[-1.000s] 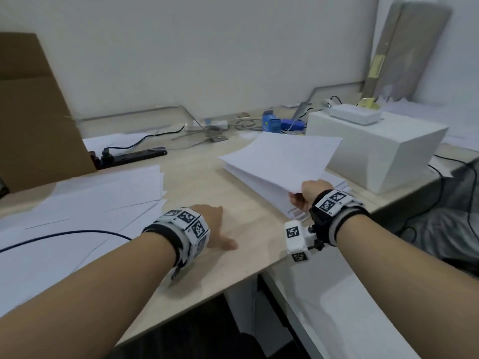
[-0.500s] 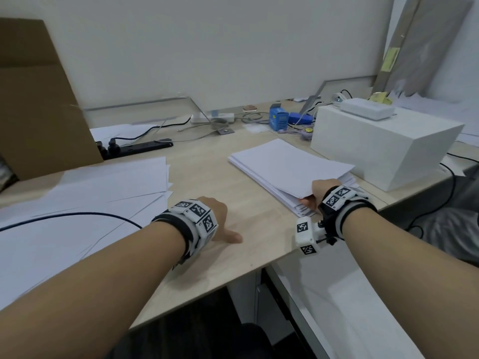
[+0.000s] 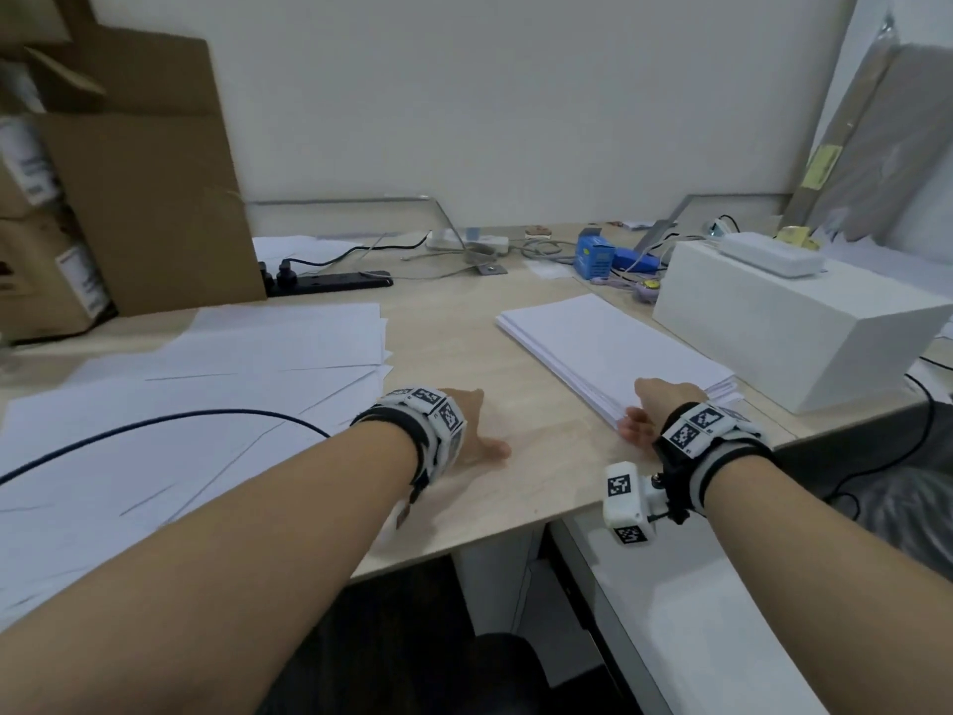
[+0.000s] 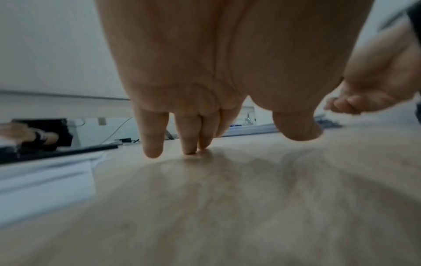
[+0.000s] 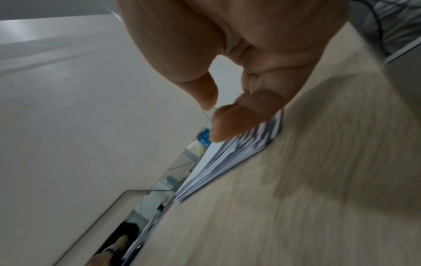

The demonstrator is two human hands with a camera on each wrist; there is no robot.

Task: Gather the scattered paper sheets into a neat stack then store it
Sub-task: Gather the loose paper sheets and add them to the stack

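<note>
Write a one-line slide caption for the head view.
Right hand at the near corner of the paper stack; left hand on the desk, loose sheets beside it.

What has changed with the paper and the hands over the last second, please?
The right hand lowered its lifted sheet flat onto the paper stack and now rests at the stack's near corner; whether it has let go is unclear. The left hand stayed on the desk, and the scattered sheets stayed put.
</note>
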